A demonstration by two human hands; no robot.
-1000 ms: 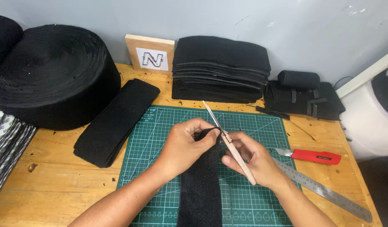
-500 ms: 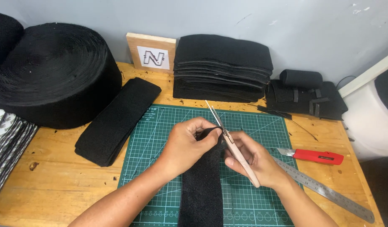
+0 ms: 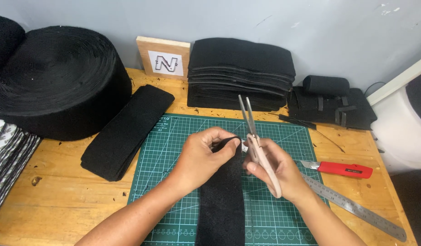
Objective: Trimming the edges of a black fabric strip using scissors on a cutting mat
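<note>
A long black fabric strip (image 3: 222, 200) lies lengthwise on the green cutting mat (image 3: 174, 150). My left hand (image 3: 203, 157) pinches the strip's far end between thumb and fingers and lifts it slightly. My right hand (image 3: 276, 171) grips a pair of scissors (image 3: 256, 141) with pale handles. The blades point away from me, slightly apart, just right of the strip's end and clear of the fabric.
A big roll of black fabric (image 3: 55, 77) stands at the far left. A folded black piece (image 3: 126, 130) lies beside the mat. Stacked black pieces (image 3: 240, 73), a wooden block (image 3: 164, 58), black straps (image 3: 333, 102), a red utility knife (image 3: 342, 169) and a steel ruler (image 3: 354, 207) lie around.
The scissors have come off the strip's end and tilted more upright, blades slightly parted. My left hand has turned the strip's end up a little.
</note>
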